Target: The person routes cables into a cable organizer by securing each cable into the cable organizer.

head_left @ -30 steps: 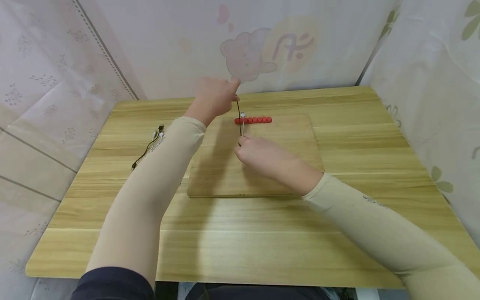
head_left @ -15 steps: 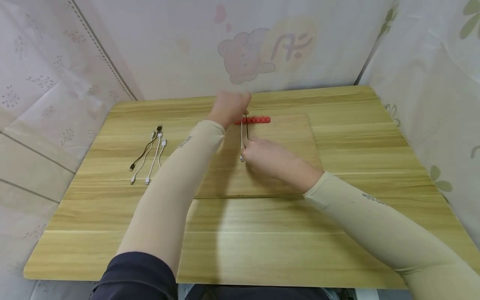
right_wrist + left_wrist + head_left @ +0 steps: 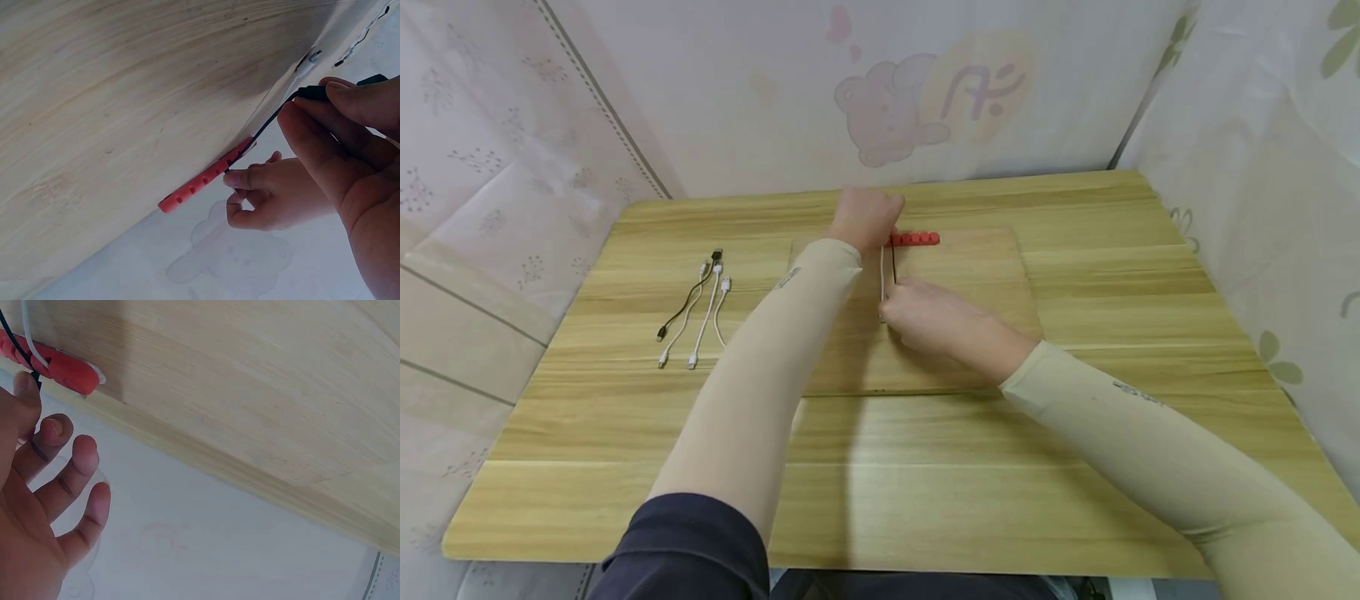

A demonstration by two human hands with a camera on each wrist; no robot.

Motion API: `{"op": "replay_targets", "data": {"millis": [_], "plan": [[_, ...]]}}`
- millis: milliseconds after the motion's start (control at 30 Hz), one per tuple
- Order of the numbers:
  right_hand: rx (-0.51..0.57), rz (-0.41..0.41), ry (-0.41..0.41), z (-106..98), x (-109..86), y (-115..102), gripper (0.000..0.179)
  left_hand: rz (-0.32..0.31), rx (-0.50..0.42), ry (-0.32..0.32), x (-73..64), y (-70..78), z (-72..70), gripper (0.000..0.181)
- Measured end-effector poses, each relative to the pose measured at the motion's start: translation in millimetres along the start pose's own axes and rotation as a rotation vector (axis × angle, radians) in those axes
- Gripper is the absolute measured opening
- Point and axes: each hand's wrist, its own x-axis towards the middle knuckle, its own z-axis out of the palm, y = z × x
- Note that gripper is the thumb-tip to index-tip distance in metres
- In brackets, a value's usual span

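Note:
A red cable holder with a row of slots lies near the far edge of a wooden board. A white cable sits in the slot nearest its left end. Stretched across the holder just right of it is a black cable, which appears to lie at a slot. My left hand, beyond the holder, pinches the far end of the black cable between thumb and forefinger; its other fingers are spread. Nearer me, my right hand pinches the black plug at the other end.
Left of the board, a short black cable and several white cables lie on the wooden table. A printed curtain hangs behind the table's back edge, with more fabric at both sides.
My left hand has come right and down toward the holder, bringing the black cable from left of the white cable to right of it. The right hand shifted slightly right and nearer.

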Motion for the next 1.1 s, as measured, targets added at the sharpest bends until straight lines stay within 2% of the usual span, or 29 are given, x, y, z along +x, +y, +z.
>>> {"op": "replay_targets", "data": {"millis": [167, 467, 867, 1100], "plan": [[-0.024, -0.020, 0.011, -0.2, -0.5, -0.2, 0.015, -0.004, -0.017, -0.012, 1.8, 2.4, -1.5, 0.028], [-0.027, -0.028, 0.024, 2.5, 1.1, 2.2, 0.013, -0.033, -0.057, -0.064, 5.9, -0.3, -3.3, 0.032], [0.061, 0.044, 0.000, 7.2, -1.1, -3.7, 0.015, -0.030, -0.111, -0.027, 5.1, -2.3, 9.5, 0.028], [0.072, 0.053, -0.019, 6.8, -1.4, -4.9, 0.017, -0.015, -0.091, -0.028, 3.2, 0.5, 9.9, 0.024]]}}
